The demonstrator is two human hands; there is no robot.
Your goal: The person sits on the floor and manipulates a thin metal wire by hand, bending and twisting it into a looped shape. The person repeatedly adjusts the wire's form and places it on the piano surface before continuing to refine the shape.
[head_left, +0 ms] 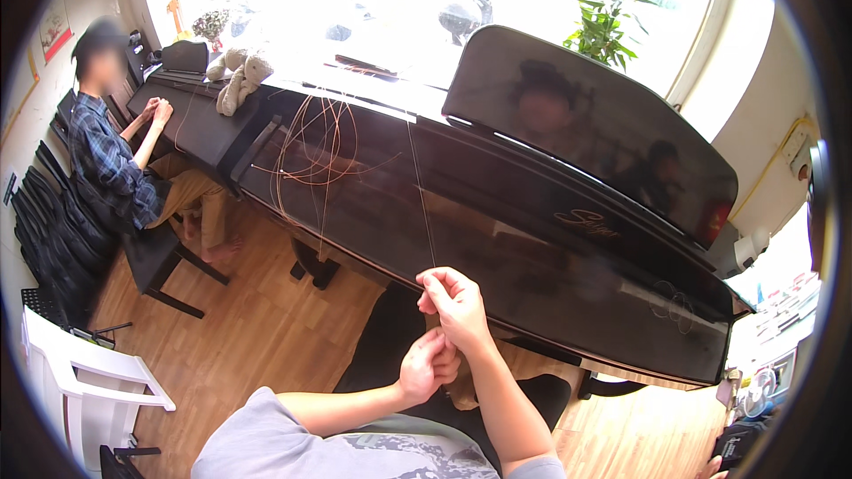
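Observation:
A thin wire (419,182) runs from the far edge of the black piano lid (497,248) toward me, nearly straight. Its near end reaches my right hand (456,306), whose thumb and fingers pinch it just off the lid's front edge. Right below, close to that wrist, my left hand (429,367) is closed with its fingertips together; what it grips is hidden by the fingers. Loose copper-coloured wires (324,146) lie in a loopy tangle on the lid to the left. A small pale coil of wire (676,309) rests toward the lid's right end.
At far left a person (115,137) in a plaid shirt sits on a black bench (164,257), both hands together at another dark piano. A plush toy (238,80), potted plant (611,13), raised black panel (595,124) and white chair (98,390) stand around.

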